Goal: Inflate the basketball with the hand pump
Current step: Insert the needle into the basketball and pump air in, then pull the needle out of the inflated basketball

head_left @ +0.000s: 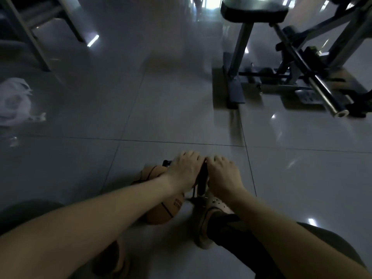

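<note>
One pump (202,178), left hand (185,171), right hand (221,175) gripping

Home gym — weight bench (254,12), barbell (322,91), tiled floor (161,109)

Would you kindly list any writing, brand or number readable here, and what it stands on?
Nothing here can be read.
On the basketball, red print: too blurred to read.
On the gym machine, pale marks on its foot plate: too blurred to read.
</note>
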`<state>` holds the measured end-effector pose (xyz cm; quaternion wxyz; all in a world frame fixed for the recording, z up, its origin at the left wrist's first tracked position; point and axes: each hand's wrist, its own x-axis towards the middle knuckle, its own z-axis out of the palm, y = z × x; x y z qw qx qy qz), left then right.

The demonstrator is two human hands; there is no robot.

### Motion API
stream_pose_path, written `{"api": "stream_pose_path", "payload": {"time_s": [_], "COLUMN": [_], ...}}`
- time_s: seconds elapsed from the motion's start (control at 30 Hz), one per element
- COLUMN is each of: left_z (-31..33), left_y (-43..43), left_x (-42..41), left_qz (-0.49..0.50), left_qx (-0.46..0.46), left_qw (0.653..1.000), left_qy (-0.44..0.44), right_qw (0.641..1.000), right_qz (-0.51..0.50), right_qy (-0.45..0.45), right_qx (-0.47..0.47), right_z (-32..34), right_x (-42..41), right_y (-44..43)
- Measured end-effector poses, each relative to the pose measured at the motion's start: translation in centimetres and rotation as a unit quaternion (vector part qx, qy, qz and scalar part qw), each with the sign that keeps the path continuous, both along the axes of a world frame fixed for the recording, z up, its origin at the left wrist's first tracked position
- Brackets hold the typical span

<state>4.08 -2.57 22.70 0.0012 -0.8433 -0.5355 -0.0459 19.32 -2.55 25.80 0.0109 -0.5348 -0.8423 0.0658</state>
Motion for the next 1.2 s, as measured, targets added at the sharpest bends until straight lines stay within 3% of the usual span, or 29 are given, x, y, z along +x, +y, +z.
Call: {"api": "stream_pose_path", "payload": {"time_s": [0.17, 0.4, 0.67, 0.83, 0.97, 1.03, 1.1, 1.2], "left_z": [5.8, -4.0, -9.1, -9.4, -7.2, -6.0, -5.4, -5.9], "left_y": [1.2, -2.1, -1.1, -0.9, -1.0, -1.5, -2.4, -4.1], "left_x": [0.0, 1.5, 2.3, 2.1, 1.8, 0.3, -2.4, -7.7], "left_qz": [0.017, 0.075, 0.072, 0.065, 0.054, 0.054, 0.118, 0.223], "left_qx": [0.104, 0.053, 0.016, -0.039, -0.083, -0.104, -0.126, -0.125], "left_qw": [0.993, 0.995, 0.997, 0.996, 0.994, 0.993, 0.982, 0.966], "left_qy": [-0.05, -0.029, 0.0, 0.046, 0.034, -0.021, -0.078, -0.051], "right_qw": [0.988, 0.995, 0.995, 0.99, 0.988, 0.988, 0.994, 0.996], "right_qz": [-0.012, -0.035, -0.076, -0.068, -0.046, -0.021, -0.007, 0.08], "right_qy": [0.019, -0.025, -0.06, -0.106, -0.118, -0.134, -0.105, -0.012], "right_qx": [0.155, 0.09, -0.023, -0.061, -0.084, -0.08, -0.04, 0.036], "right_z": [3.3, -5.9, -10.1, -9.5, -7.4, -6.4, -5.2, -4.3], "right_x": [-0.3, -0.6, -0.9, -1.4, -1.2, -1.2, -1.8, -4.7], "right_y": [1.1, -2.5, -1.6, -1.4, -1.5, -1.6, -1.9, -3.3]}}
